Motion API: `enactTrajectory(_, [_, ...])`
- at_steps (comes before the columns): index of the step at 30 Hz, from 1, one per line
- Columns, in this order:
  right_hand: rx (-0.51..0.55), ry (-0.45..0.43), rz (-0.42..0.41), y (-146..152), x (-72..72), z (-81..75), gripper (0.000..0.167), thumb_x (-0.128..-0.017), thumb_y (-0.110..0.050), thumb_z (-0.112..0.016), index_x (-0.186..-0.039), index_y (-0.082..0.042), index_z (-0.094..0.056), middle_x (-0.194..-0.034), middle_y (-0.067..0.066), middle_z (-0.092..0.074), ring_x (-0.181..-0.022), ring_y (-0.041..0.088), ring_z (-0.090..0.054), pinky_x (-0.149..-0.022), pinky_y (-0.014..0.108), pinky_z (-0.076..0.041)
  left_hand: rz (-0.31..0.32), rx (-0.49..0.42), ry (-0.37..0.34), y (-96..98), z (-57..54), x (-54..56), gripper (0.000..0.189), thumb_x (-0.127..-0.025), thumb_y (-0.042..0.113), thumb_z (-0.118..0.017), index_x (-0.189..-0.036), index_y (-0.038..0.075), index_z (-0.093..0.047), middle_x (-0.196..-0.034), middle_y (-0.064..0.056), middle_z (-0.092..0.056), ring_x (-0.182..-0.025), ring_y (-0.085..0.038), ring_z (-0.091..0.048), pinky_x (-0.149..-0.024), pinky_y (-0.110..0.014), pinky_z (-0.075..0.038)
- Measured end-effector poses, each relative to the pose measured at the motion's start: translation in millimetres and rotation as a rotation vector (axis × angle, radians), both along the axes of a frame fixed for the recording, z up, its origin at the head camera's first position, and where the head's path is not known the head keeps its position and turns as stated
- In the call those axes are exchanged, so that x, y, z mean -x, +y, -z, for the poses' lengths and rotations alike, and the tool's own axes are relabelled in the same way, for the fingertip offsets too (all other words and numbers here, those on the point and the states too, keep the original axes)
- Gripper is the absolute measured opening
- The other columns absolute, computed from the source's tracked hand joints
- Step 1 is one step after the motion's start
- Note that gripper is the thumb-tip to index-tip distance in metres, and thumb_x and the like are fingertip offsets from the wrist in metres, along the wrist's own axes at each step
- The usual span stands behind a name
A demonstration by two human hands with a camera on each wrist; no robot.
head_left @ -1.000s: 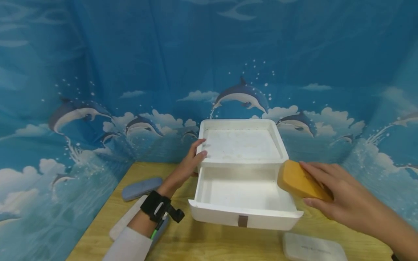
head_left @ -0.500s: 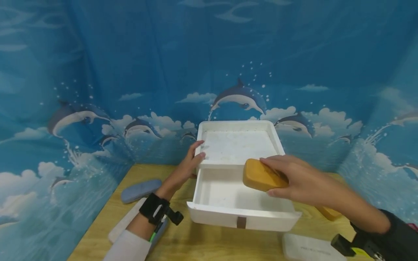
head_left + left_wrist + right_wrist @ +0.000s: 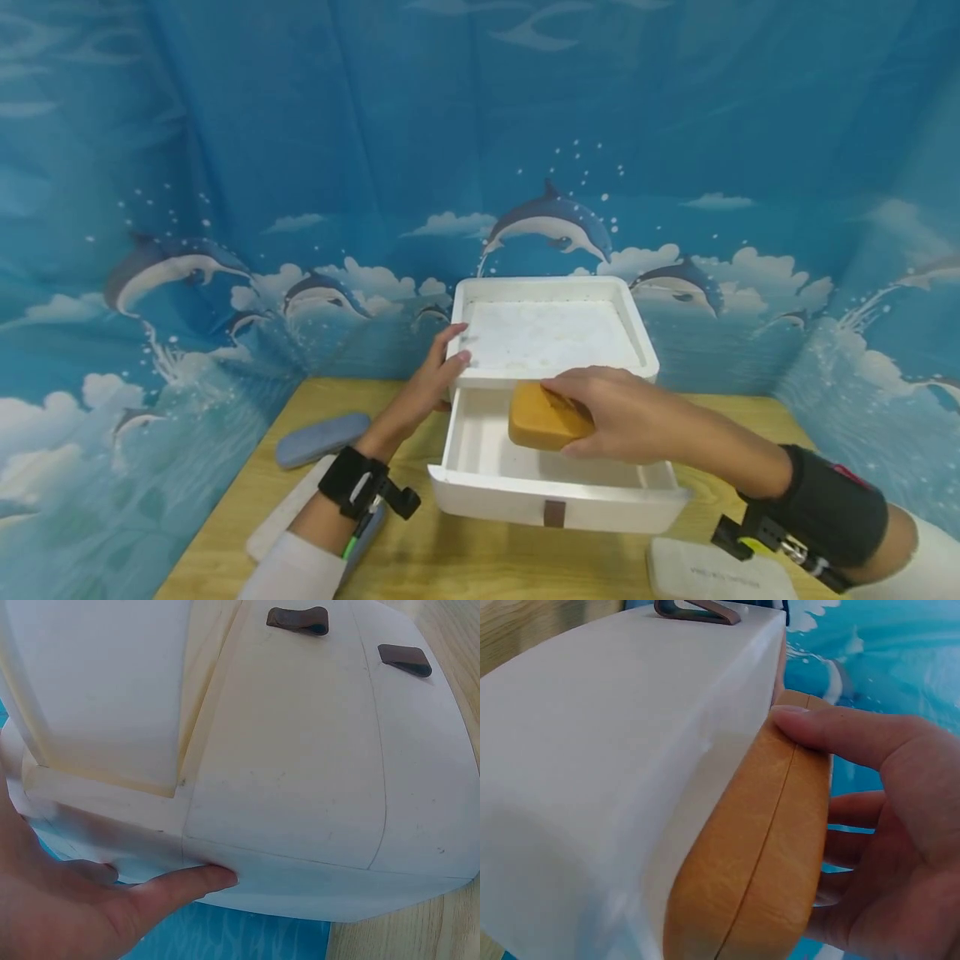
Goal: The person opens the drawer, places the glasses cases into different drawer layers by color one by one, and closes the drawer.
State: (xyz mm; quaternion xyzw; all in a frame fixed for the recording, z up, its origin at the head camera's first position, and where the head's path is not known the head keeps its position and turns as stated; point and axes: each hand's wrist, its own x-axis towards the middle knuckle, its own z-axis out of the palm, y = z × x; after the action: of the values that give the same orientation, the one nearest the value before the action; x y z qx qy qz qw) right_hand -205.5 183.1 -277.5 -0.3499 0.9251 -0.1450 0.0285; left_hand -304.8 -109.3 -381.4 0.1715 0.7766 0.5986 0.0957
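A white drawer box (image 3: 555,333) with a shallow tray top stands at the back of the table, its upper drawer (image 3: 495,479) pulled out. My right hand (image 3: 622,412) grips a tan glasses case (image 3: 547,421), thumb on one face and fingers on the other. The case overlaps the inside of that drawer in the head view. Up close in the right wrist view, the seamed glasses case (image 3: 742,862) lies beside the drawer front (image 3: 630,727). My left hand (image 3: 431,379) rests against the box's left side, thumb extended along the white wall in the left wrist view.
A blue-grey glasses case (image 3: 322,439) and a long pale case (image 3: 288,504) lie left of the box, with another bluish case (image 3: 365,546) partly behind the left wrist. A whitish case (image 3: 720,575) lies at front right. A dolphin-print curtain (image 3: 480,167) surrounds the wooden table (image 3: 480,567).
My right hand has carried the tan glasses case leftward from the drawer's right edge to over its middle. Another tan case seen half a second ago is now hidden. My left hand stays put.
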Motion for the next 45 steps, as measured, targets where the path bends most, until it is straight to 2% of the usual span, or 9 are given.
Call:
enactTrajectory(4, [0.001,-0.015,-0.043,-9.6,6.4,5.0,0.069,-0.083,-0.025,-0.087,-0.144,-0.012,-0.059,-0.124,-0.001,-0.071,-0.096,0.01,-0.059,-0.082,0.033,-0.053,-0.003,0.009,0.006,0.7,-0.5,0.3,0.065,-0.106,0.051,-0.043,-0.162,0.039,-0.011,-0.172,-0.015,-0.011,-0.139,-0.053,-0.048,-0.093,-0.069,-0.055])
enactTrajectory(9, [-0.016,-0.023,-0.041,-17.6,12.1,12.9,0.069,-0.082,-0.024,-0.088,-0.144,-0.015,-0.059,-0.115,-0.007,-0.07,-0.09,0.009,-0.057,-0.08,0.03,-0.051,0.004,0.005,0.002,0.6,0.3,-0.3,0.065,-0.106,0.05,-0.043,-0.162,0.039,-0.011,-0.172,-0.015,-0.013,-0.138,-0.052,-0.049,-0.093,-0.069,-0.055])
enactTrajectory(13, [-0.048,-0.013,-0.038,-22.1,13.9,20.7,0.068,-0.083,-0.025,-0.087,-0.145,-0.014,-0.059,-0.129,-0.002,-0.071,-0.102,0.013,-0.063,-0.093,0.035,-0.057,-0.008,0.012,0.0,0.9,0.9,0.6,0.064,-0.106,0.051,-0.043,-0.162,0.041,-0.011,-0.173,-0.014,-0.013,-0.139,-0.052,-0.049,-0.092,-0.069,-0.056])
enactTrajectory(17, [-0.106,0.038,-0.031,-25.4,16.4,30.6,0.067,-0.083,-0.026,-0.086,-0.144,-0.01,-0.061,-0.14,0.006,-0.068,-0.119,0.02,-0.066,-0.104,0.042,-0.057,-0.014,0.023,0.005,1.5,0.1,1.3,0.064,-0.106,0.051,-0.043,-0.161,0.042,-0.011,-0.173,-0.013,-0.012,-0.14,-0.052,-0.048,-0.092,-0.069,-0.056])
enactTrajectory(23, [-0.212,0.059,-0.01,-26.8,21.1,41.4,0.072,-0.086,-0.024,-0.081,-0.148,0.0,-0.054,-0.146,0.017,-0.062,-0.13,0.035,-0.063,-0.108,0.05,-0.054,0.007,0.01,0.004,0.4,0.2,-0.3,0.064,-0.107,0.05,-0.043,-0.162,0.04,-0.011,-0.173,-0.013,-0.009,-0.14,-0.052,-0.047,-0.094,-0.069,-0.055])
enactTrajectory(29, [-0.276,0.106,-0.001,-28.9,23.4,48.5,0.071,-0.092,-0.026,-0.077,-0.151,0.002,-0.049,-0.15,0.02,-0.057,-0.133,0.036,-0.061,-0.11,0.05,-0.052,0.012,0.009,0.002,0.3,0.6,-1.2,0.065,-0.107,0.052,-0.042,-0.162,0.04,-0.01,-0.173,-0.015,-0.01,-0.141,-0.053,-0.047,-0.094,-0.07,-0.055])
enactTrajectory(38, [-0.331,0.204,-0.002,-31.5,24.3,57.0,0.066,-0.097,-0.032,-0.073,-0.15,0.0,-0.051,-0.149,0.02,-0.058,-0.131,0.034,-0.062,-0.108,0.048,-0.054,0.01,0.011,0.019,-1.6,0.6,-0.8,0.065,-0.107,0.052,-0.041,-0.162,0.04,-0.01,-0.173,-0.014,-0.012,-0.139,-0.053,-0.048,-0.09,-0.065,-0.059])
enactTrajectory(40, [-0.347,0.201,0.002,-31.1,23.4,56.8,0.066,-0.099,-0.034,-0.071,-0.15,0.0,-0.05,-0.151,0.019,-0.057,-0.134,0.034,-0.06,-0.111,0.049,-0.052,0.013,0.009,0.019,-1.8,0.6,-1.1,0.065,-0.107,0.051,-0.041,-0.162,0.039,-0.01,-0.173,-0.014,-0.012,-0.14,-0.053,-0.048,-0.09,-0.065,-0.059])
enactTrajectory(45, [-0.351,0.108,0.036,-27.2,17.7,50.1,0.067,-0.101,-0.034,-0.068,-0.153,0.001,-0.046,-0.157,0.021,-0.049,-0.142,0.038,-0.052,-0.117,0.053,-0.046,0.022,0.007,0.014,-1.1,0.1,-1.8,0.065,-0.107,0.051,-0.042,-0.162,0.039,-0.01,-0.173,-0.016,-0.011,-0.141,-0.053,-0.047,-0.092,-0.066,-0.057])
